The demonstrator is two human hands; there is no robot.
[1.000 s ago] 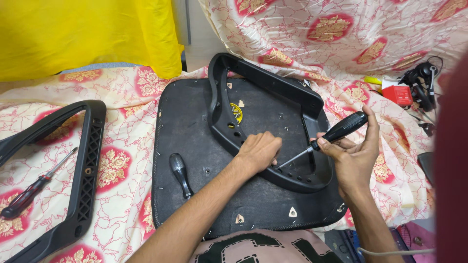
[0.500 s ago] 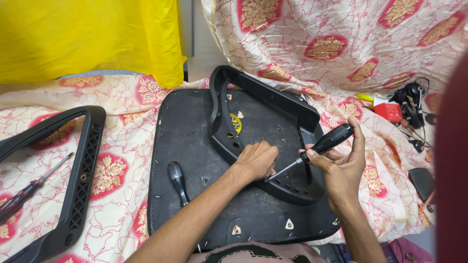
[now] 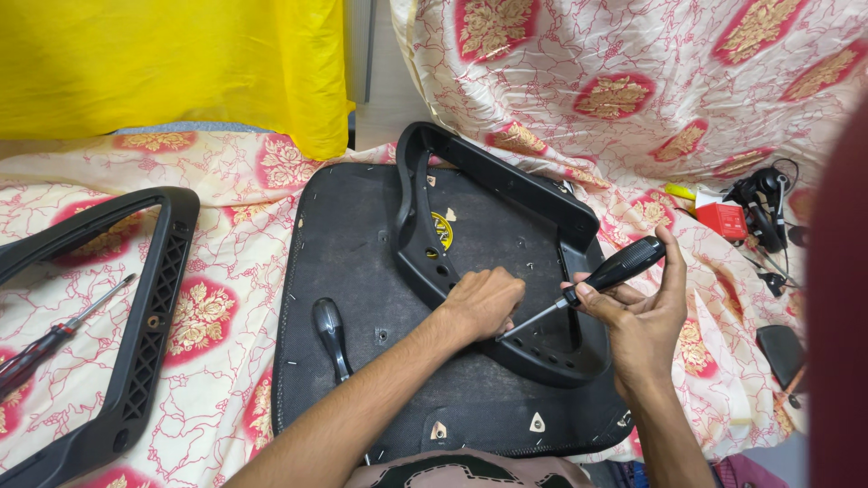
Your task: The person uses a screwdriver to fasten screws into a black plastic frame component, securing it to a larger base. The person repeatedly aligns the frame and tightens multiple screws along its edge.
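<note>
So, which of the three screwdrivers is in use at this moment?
The black-handled screwdriver held in the right hand, its tip at the armrest frame by the left hand. The other black one and the red-handled one lie untouched.

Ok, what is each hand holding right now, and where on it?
Right hand grips the black-handled screwdriver by its handle. Left hand holds nothing; it rests on the black armrest frame.

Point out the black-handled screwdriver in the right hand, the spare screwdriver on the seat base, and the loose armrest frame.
Black-handled screwdriver (image 3: 624,265), head view, on its handle.
Spare screwdriver (image 3: 327,323), head view, on its handle.
Loose armrest frame (image 3: 154,316), head view, on its perforated side bar.
</note>
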